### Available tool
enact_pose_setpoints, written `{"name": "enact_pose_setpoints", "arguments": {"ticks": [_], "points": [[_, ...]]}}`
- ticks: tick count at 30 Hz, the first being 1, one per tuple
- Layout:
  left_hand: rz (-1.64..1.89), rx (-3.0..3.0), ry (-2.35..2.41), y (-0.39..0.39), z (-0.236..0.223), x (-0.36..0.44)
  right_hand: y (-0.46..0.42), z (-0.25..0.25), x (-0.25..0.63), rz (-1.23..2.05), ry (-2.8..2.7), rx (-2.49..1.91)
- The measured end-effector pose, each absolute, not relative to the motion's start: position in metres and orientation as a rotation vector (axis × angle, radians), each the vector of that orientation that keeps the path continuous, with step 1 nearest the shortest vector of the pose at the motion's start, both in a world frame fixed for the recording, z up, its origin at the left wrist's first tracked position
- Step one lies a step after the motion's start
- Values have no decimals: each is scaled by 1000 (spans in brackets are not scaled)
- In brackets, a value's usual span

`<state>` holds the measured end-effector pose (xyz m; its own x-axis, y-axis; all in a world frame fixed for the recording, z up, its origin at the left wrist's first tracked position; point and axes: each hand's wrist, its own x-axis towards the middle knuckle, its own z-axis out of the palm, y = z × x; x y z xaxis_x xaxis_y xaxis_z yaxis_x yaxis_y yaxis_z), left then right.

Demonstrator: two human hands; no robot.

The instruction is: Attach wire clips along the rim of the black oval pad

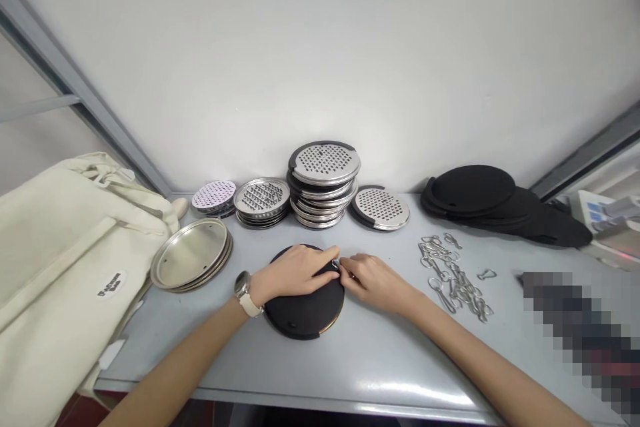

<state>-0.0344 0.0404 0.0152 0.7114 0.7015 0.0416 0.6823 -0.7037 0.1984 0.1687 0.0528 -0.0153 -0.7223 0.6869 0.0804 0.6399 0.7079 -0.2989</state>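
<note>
Black disc [304,317] | lying flat | left hand [293,273] atop | right hand [373,282] at rim

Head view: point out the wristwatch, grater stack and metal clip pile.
Wristwatch [243,285], head view, on its metal case.
Grater stack [324,163], head view, on the top grater's perforated face.
Metal clip pile [453,277], head view, on the pile's middle.

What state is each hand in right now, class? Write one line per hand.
Left hand: open, pressing flat on the black round disc.
Right hand: closed, pinching a small metal hook at the disc's edge.
</note>
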Motion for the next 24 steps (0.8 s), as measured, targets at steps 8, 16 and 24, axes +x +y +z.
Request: {"name": "enact_pose_setpoints", "arguments": {"ticks": [8,16,24], "points": [[169,2721,1153,40,16,-32,53,-15,168,395,-2758,-1012],[182,2668,1190,39,17,-31,54,-15,168,502,-2642,-1068],[168,2712,1187,40,16,-31,57,-15,168,516,-2580,-1008]]}}
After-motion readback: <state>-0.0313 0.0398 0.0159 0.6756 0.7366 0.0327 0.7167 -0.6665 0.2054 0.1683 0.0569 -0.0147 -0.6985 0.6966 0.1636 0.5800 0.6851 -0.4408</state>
